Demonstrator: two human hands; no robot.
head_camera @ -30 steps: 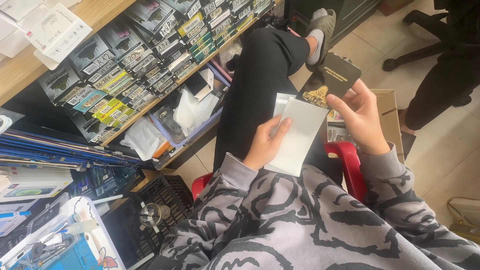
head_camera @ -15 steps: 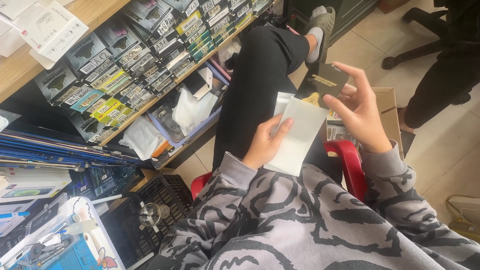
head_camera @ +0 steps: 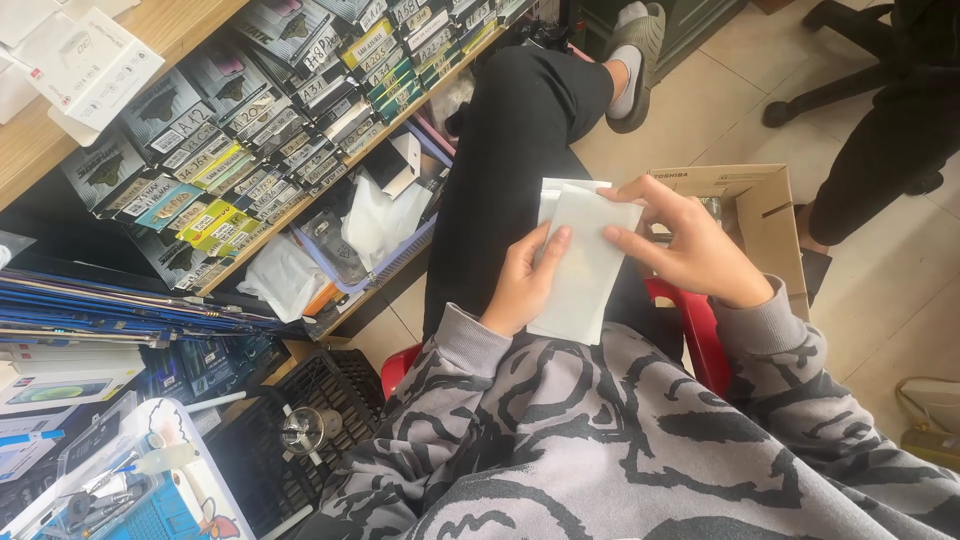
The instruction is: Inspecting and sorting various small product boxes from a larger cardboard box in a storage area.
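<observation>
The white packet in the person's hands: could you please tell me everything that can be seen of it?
The white packet is a flat, plain rectangular sleeve, seemingly paper or thin card, tilted over the lap. A second white edge shows behind its top left corner, so it may be more than one layer. The left hand holds its left edge, thumb on the front; the right hand pinches its upper right edge. Its lower end lies over the patterned grey sweatshirt.

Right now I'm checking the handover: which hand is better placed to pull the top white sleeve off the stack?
Probably the right hand: its fingertips pinch the upper edge of the top white sleeve, while the left hand grips the stack from the side, steadying it.
</observation>
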